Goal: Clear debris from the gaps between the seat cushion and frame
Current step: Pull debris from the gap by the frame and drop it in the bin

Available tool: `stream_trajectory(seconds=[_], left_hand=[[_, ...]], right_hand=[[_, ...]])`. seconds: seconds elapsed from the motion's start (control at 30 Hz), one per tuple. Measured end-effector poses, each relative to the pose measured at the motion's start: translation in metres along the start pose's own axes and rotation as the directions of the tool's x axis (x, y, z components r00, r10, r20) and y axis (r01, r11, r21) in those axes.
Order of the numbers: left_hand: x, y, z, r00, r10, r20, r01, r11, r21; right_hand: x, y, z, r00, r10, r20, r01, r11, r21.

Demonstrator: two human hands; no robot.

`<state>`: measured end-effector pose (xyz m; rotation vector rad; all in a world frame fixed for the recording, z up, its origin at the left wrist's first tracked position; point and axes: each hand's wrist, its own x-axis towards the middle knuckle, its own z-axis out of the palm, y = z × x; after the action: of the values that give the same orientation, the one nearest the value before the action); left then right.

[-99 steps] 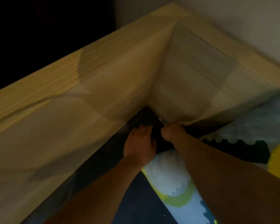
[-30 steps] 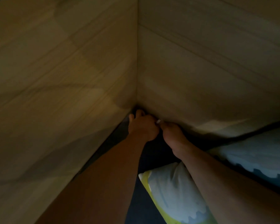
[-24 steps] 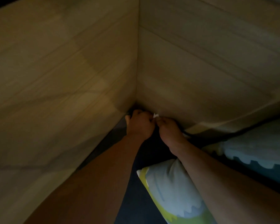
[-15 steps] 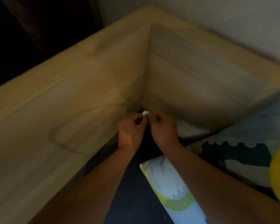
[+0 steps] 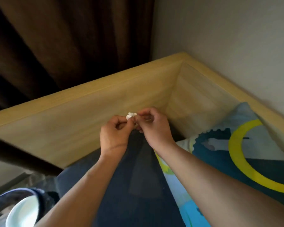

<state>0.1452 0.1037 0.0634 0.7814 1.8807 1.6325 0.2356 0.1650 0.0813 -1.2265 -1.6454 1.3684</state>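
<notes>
A small crumpled white scrap of debris [image 5: 131, 115] is pinched between the fingertips of both hands, in the air in front of the light wooden frame [image 5: 82, 112]. My left hand [image 5: 115, 133] grips it from the left and my right hand [image 5: 152, 126] from the right. Both hands hover above the dark blue seat cushion [image 5: 138, 185], near the frame's inner corner [image 5: 174, 99]. The gap at the corner lies behind my hands and is mostly hidden.
A patterned pillow [image 5: 236, 153] with a yellow ring lies on the seat to the right. Brown curtains [image 5: 64, 38] hang behind the frame, with a pale wall [image 5: 220, 30] at right. A white bowl [image 5: 21, 213] sits at lower left, beside the seat.
Both hands rose out of the dark corner gap, bringing the white scrap up with them. The view pulled back and up, and the scene grew brighter.
</notes>
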Motion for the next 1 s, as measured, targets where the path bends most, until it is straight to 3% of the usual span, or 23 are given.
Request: stream_trajectory(seconds=[0.2, 0.33, 0.4, 0.53, 0.7, 0.87, 1.0], left_hand=[[-0.056, 0.025, -0.101, 0.974, -0.036, -0.225, -0.013, 0.977, -0.213], [-0.083, 0.008, -0.176, 0.928, -0.147, -0.342, 0.053, 0.961, -0.27], [-0.095, -0.017, -0.236, 0.86, -0.256, -0.441, 0.128, 0.945, -0.3], [-0.111, -0.053, -0.287, 0.847, -0.357, -0.395, 0.267, 0.927, -0.264], [-0.11, -0.112, -0.373, 0.723, -0.53, -0.443, 0.429, 0.847, -0.313], [-0.1, -0.152, -0.412, 0.646, -0.631, -0.429, 0.524, 0.776, -0.351], [-0.092, -0.169, -0.426, 0.653, -0.676, -0.341, 0.578, 0.736, -0.352]], right_hand=[[-0.071, -0.046, 0.072, 0.969, -0.1, 0.225, 0.103, 0.995, -0.001], [-0.113, -0.054, 0.141, 0.939, -0.022, 0.342, 0.006, 0.999, 0.046], [-0.143, -0.052, 0.201, 0.884, 0.035, 0.466, -0.038, 0.999, -0.001], [-0.169, -0.028, 0.252, 0.882, 0.096, 0.462, -0.088, 0.995, -0.039], [-0.206, 0.002, 0.351, 0.827, 0.17, 0.536, -0.117, 0.984, -0.132], [-0.22, 0.033, 0.413, 0.842, 0.222, 0.492, -0.116, 0.964, -0.238], [-0.221, 0.05, 0.436, 0.849, 0.282, 0.447, -0.136, 0.934, -0.331]])
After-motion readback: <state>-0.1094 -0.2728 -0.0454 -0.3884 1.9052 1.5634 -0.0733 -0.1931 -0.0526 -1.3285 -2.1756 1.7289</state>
